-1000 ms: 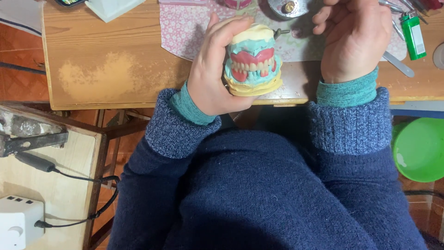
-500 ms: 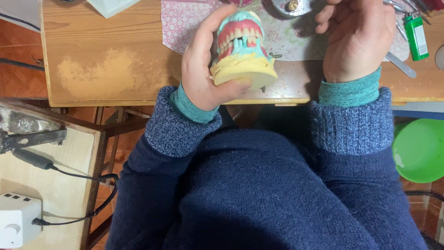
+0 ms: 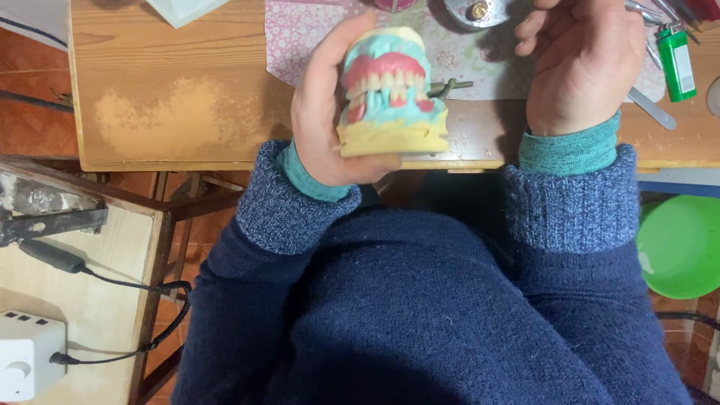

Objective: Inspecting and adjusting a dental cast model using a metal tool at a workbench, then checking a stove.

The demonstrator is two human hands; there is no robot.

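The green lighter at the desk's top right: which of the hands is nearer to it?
Right. The right hand sits just beside the green lighter; the left hand is farther off, holding the denture model.

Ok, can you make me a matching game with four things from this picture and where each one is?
Things:
1. denture model
2. green lighter
3. green bowl
4. white box with a cable

Places:
A. bottom left corner, on the pale side table
B. held up in the left hand
C. low down on the right, below the wooden table
D. lying on the table, just right of the right hand

Pairs: 1-B, 2-D, 3-C, 4-A
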